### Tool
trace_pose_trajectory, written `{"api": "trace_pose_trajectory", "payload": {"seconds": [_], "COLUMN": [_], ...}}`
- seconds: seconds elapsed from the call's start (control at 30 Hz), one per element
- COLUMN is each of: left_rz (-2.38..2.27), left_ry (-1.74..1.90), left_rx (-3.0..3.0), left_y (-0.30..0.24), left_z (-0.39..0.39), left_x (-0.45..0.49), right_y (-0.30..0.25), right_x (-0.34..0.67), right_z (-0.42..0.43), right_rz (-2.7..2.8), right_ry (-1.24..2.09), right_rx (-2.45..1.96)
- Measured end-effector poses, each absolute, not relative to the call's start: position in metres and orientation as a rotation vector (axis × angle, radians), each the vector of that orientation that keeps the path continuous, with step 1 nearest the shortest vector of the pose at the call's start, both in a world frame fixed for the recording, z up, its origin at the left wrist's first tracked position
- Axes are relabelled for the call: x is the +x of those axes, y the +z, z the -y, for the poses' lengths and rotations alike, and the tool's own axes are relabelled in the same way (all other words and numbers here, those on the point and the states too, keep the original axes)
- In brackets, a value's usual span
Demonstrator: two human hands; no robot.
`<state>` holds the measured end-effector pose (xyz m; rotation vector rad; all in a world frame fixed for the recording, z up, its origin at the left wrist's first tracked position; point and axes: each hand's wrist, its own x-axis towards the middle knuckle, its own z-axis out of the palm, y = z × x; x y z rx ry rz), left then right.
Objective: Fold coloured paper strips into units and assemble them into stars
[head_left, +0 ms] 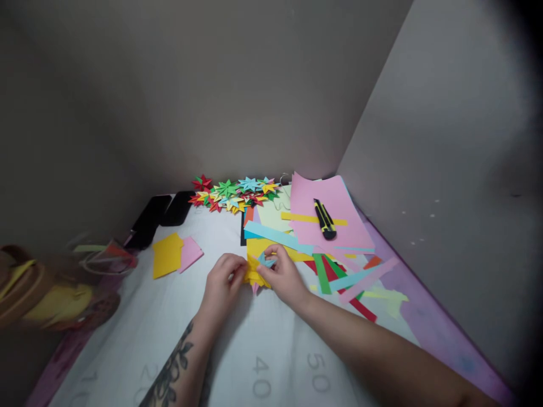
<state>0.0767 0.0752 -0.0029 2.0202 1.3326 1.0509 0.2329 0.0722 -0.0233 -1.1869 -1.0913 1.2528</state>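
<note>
Both hands work at a folded paper star (pixel 256 278), mostly yellow with a pink point at its near side and a light blue piece on its right. My left hand (pixel 225 277) pinches its left edge between thumb and fingertips. On the other side my right hand (pixel 281 272) has its fingers closed round the light blue part. The fingers cover some of the star. Just behind it lies yellow paper (pixel 271 249), partly under a light blue strip (pixel 278 236).
Finished paper stars (pixel 229 189) are heaped by the wall. A utility knife (pixel 324 219) rests on pink sheets (pixel 352 198). Paper strips (pixel 339 280) scatter rightward. Yellow squares (pixel 166 257) and pink squares (pixel 190 253) lie left, near black phone-like slabs (pixel 151 213).
</note>
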Motion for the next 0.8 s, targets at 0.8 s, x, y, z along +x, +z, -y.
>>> {"api": "trace_pose_trajectory", "payload": {"seconds": [0.8], "left_rz": [-1.325], "left_ry": [1.081], "left_rx": [1.712], "left_y": [0.0021], "left_z": [-0.0766], "left_x": [0.0765], "right_y": [-0.0219], "right_x": [0.2335], "right_z": [-0.0711], "right_rz": [1.052], "right_ry": [1.277], "right_rx": [-1.123]}}
